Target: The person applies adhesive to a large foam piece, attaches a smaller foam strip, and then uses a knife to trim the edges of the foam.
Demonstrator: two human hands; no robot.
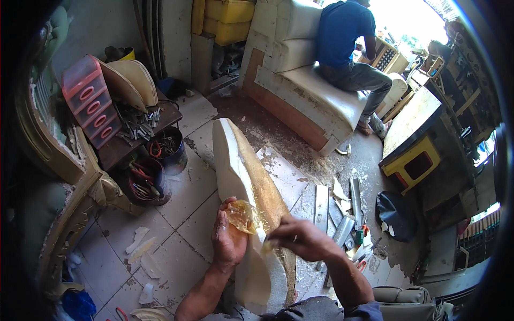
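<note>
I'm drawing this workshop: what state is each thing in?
Amber container: held in left hand
Small pale item: in right hand, blurred
White foam: uncovered
Nearer bucket: open, things inside
Farther bucket: open, things inside
Cream seat: occupied
Person in blue: sitting
Floor: littered

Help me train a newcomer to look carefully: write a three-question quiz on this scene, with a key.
1. True or false: the left hand holds an amber, see-through item.
2. What colour does the person on the couch wear on top? A) red B) green C) blue
3. Count: how many red ovals show on the drawer unit?

Key: 1 true; 2 C; 3 four.
</note>
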